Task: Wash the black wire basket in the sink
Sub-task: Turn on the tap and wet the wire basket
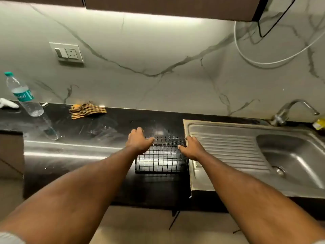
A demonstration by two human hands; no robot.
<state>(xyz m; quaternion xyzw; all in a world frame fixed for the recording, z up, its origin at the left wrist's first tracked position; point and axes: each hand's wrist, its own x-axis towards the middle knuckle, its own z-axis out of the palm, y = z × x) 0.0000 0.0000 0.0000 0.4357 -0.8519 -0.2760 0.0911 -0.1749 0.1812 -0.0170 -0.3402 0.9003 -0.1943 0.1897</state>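
A veined marble wall [158, 50] is rising behind the long black counter [79, 131], and to our right the steel sink [193, 180] is lying with its ribbed drainboard [226, 148] just beside the job in hand. We are standing at the counter's edge with both arms stretched out, and the black wire basket [161, 162] is sitting on the counter, not yet in the sink, its right end close against the sink's raised lip. Our left hand [139, 140] is gripping the basket's left end, fingers curled over the top rim and thumb lying along a wire; our right hand [192, 147] is gripping the right end the same way, thumb pointing inward. By our reading, we are preparing to carry the basket across the drainboard to the basin [295, 152], and the washing is not yet begun. The risks are lying in that crossing: the lower wires could be catching on the sink's lip if we are lifting too low, and the thin rim could be twisting out of our fingers if one hand is rising ahead of the other. The tap [290, 110] is standing at the far corner, so one hand will be letting go to open it, leaving the basket on a single grip. Well to the left, a water bottle [22, 94] and a checked cloth [88, 110] are resting on the counter.
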